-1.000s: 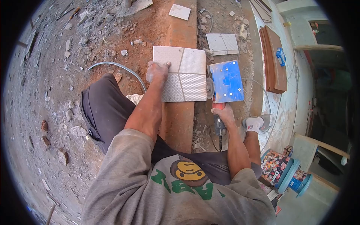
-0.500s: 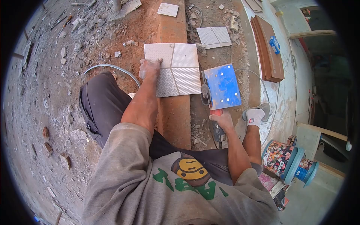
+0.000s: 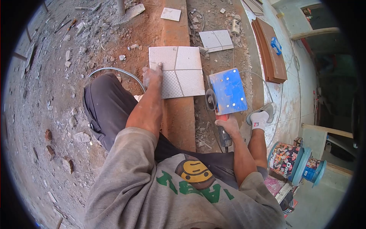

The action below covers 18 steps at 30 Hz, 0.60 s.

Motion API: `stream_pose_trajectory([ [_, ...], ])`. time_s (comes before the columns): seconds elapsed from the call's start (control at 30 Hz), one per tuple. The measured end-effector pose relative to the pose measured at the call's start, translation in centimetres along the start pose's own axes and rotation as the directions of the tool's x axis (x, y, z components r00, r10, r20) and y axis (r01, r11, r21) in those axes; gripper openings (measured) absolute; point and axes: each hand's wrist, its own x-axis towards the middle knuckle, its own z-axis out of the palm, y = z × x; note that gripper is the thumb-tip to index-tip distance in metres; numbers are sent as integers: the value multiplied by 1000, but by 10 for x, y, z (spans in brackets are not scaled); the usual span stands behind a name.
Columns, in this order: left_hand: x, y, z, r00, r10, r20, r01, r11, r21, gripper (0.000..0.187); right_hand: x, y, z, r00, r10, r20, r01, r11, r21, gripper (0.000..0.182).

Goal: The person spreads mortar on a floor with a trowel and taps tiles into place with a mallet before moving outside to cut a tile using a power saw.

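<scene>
A pale tile [image 3: 187, 82] with a textured pattern and dark dividing lines lies across a reddish-brown beam. My left hand [image 3: 153, 75] grips its left edge, thumb on top and the other fingers partly hidden. To the tile's right, my right hand [image 3: 228, 126] is wrapped round the red and black body of an angle grinder [image 3: 225, 140]. The grinder carries a blue plate [image 3: 230, 91] with several screws in it. Its round cutting disc [image 3: 210, 100] faces the tile's lower right edge, with a narrow gap between them.
Beyond the tile lie a second patterned tile [image 3: 216, 40], a small tile piece [image 3: 170, 14] and a power socket [image 3: 235, 26] with cable. Stacked brown boards [image 3: 269, 53] bear a blue box [image 3: 276, 45]. Buckets [image 3: 284, 160] stand at right; rubble covers the left ground.
The grinder has tilted and shifted slightly right and down, so more of its disc's face shows. My left hand stays on the tile, with its fingers slightly shifted.
</scene>
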Motion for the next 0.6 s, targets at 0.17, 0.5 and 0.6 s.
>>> stream_pose_trajectory([
  [0.17,13,-31,8,966,71,250,-74,997,3,78,13,-51,-25,992,-55,-114,63,996,65,65],
  [0.5,-17,1,2,956,-191,222,236,951,-200,78,9,-149,-162,818,-334,-469,381,925,6,63],
  [0.6,-26,9,-8,954,-224,201,258,952,-162,72,-4,-198,-226,790,-365,-493,274,929,-249,53],
])
